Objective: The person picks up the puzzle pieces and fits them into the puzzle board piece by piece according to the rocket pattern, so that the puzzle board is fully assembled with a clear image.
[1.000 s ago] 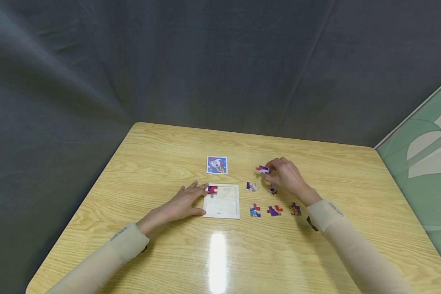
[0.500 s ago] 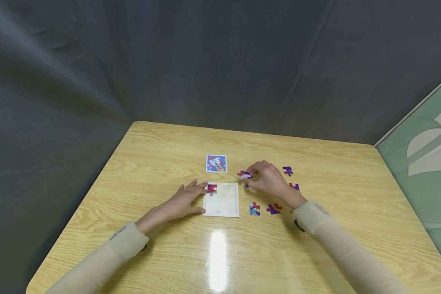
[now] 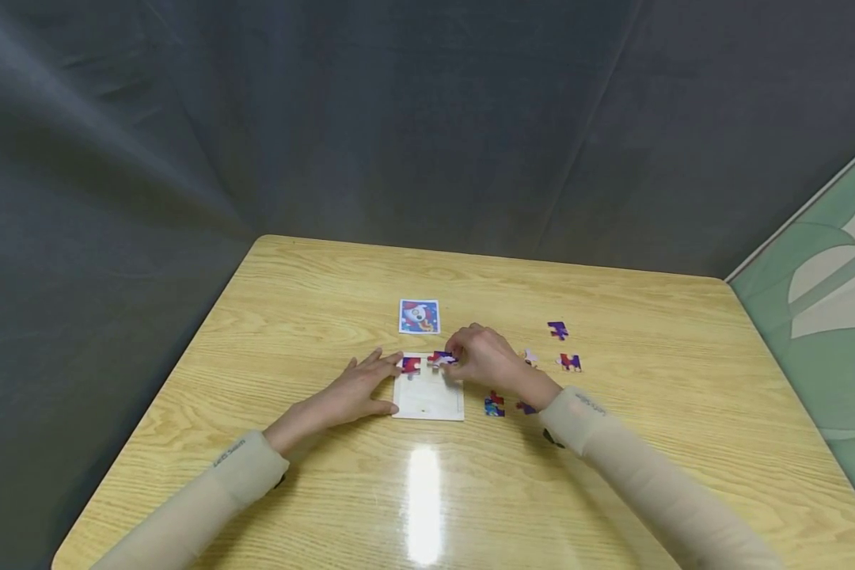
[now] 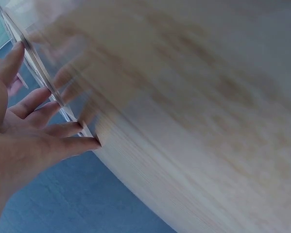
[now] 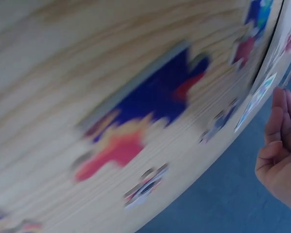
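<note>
A white square puzzle tray (image 3: 427, 402) lies on the table. In its upper left corner sits a red and purple puzzle piece (image 3: 411, 365). My left hand (image 3: 351, 396) rests along the tray's left side with fingers spread; in the left wrist view this hand (image 4: 36, 128) has its fingertips at the table and tray edge. Over the tray's upper right part, my right hand (image 3: 490, 360) pinches another puzzle piece (image 3: 439, 359), purple, red and white, between thumb and fingers. The right wrist view shows the right hand (image 5: 283, 141) at its right edge, fingers bent together.
A small picture card (image 3: 419, 317) lies behind the tray. Loose puzzle pieces lie to the right, among them a purple one (image 3: 558, 330), a red and purple one (image 3: 569, 362) and a blue and red one (image 3: 495, 404). A dark curtain (image 3: 413, 127) hangs behind the wooden table (image 3: 313, 499).
My right hand has carried the pinched puzzle piece leftward from the loose pieces to over the tray. Pieces it covered at the right now show. The left hand has stayed at the tray.
</note>
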Demonstrator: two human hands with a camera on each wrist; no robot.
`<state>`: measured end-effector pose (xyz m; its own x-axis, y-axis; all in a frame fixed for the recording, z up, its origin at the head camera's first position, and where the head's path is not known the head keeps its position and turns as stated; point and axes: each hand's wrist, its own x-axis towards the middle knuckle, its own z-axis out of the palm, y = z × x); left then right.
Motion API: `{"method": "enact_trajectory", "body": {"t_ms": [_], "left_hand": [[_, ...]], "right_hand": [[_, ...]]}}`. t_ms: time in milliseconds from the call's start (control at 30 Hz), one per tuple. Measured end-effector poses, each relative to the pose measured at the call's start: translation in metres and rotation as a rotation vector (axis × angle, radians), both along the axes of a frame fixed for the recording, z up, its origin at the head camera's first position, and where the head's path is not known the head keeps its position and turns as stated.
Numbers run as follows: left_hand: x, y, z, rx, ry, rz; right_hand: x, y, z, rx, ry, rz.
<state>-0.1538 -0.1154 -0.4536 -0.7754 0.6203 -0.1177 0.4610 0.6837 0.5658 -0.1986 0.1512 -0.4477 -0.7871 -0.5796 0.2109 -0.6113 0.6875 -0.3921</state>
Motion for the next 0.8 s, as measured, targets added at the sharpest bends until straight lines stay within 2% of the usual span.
{"method": "enact_trajectory", "body": {"t_ms": [267,800], "left_hand": [[0.0,0.0,0.001,-0.007,-0.006,0.002],[0.0,0.0,0.002,-0.007,-0.006,0.0]], "right_hand": [[0.001,-0.016,-0.002,0.032,-0.028,0.035],[-0.002,-0.022,-0.007,0.029,-0.045,0.045]]}}
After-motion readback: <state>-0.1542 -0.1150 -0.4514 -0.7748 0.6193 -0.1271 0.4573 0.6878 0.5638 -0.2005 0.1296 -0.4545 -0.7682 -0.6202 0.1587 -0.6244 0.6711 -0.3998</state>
